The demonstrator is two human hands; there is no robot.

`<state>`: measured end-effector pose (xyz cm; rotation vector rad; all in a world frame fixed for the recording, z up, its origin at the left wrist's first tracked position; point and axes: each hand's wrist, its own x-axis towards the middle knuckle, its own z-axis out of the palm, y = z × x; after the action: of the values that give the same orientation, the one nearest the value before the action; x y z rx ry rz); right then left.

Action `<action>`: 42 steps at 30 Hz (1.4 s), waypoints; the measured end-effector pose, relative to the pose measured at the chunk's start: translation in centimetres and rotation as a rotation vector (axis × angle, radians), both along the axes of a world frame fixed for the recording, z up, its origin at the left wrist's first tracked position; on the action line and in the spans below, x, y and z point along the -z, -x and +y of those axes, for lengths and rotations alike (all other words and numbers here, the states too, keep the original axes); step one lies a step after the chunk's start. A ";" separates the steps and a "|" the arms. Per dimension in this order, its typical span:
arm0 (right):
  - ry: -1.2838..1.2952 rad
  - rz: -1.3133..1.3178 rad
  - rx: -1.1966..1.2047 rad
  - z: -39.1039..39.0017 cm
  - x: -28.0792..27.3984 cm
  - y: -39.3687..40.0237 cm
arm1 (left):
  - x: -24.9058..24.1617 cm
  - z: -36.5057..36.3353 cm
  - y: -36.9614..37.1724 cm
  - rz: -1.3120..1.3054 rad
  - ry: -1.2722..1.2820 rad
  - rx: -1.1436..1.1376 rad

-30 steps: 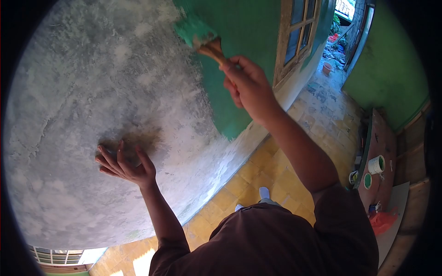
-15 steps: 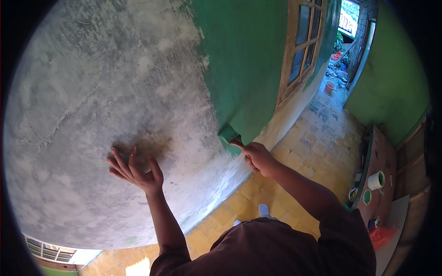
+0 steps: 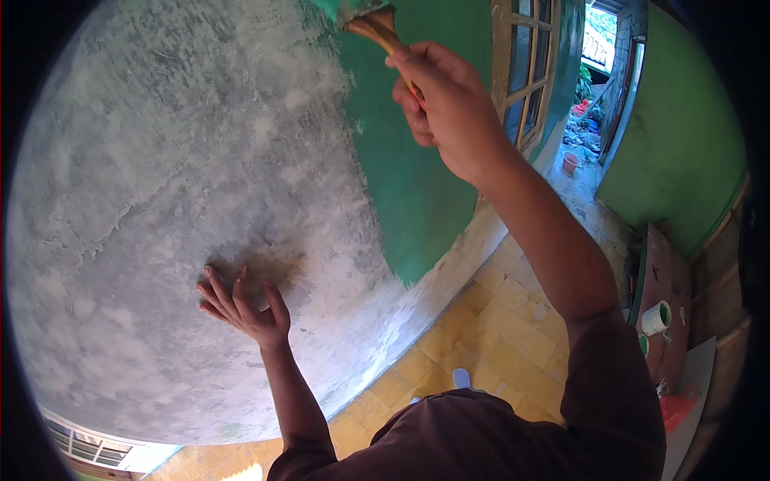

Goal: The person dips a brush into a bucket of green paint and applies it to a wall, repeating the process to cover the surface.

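Observation:
My right hand [image 3: 445, 104] is wrapped round the wooden handle of a paintbrush [image 3: 375, 29] near the top of the view. The brush's bristles, green and partly cut off by the frame edge, are at the green painted part of the wall [image 3: 417, 192]. Fingers spread, my left hand [image 3: 245, 309] rests against the bare grey plaster [image 3: 144, 200] and holds nothing. The green paint has a rough left edge against the grey and ends in a point low on the wall.
A wooden-framed window [image 3: 525, 68] is set in the painted wall. On the right, a reddish table [image 3: 666, 280] bears a white paint tub [image 3: 655, 317] and a red plastic bag [image 3: 678, 407]. A bucket [image 3: 570, 163] stands by the far doorway, on the yellow tiled floor [image 3: 513, 345] side.
My right hand has moved up with the brush, from the low end of the green area to the top of the view. My left hand has stayed on the plaster.

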<state>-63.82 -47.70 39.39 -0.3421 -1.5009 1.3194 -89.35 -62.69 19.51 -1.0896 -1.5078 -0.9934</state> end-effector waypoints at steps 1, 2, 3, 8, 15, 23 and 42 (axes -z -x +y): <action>0.006 0.023 -0.030 0.2 -0.1 0.2 | 0.0 0.0 0.0 0.000 -0.001 0.007; 0.011 0.046 -0.061 0.2 -0.1 0.4 | 0.1 0.0 0.0 -0.001 -0.003 0.014; 0.010 0.047 -0.063 0.6 0.9 0.7 | 0.1 -0.1 0.0 0.000 -0.004 0.011; 0.089 -0.171 0.088 1.8 11.2 0.6 | 0.1 -0.4 0.2 -0.014 0.009 0.050; 0.525 -0.475 -0.015 0.1 20.5 -4.2 | 0.0 -0.5 0.0 -0.002 0.011 0.039; 0.484 -0.279 -0.140 0.8 4.5 -2.7 | -0.2 -0.7 -0.2 -0.027 0.028 0.041; 0.057 -0.193 -0.013 1.4 3.8 1.1 | -0.1 -0.8 -0.2 -0.044 0.023 0.047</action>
<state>-64.88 -46.28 35.59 -0.5093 -1.6288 1.3726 -89.17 -63.45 19.59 -1.1307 -1.5389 -1.0410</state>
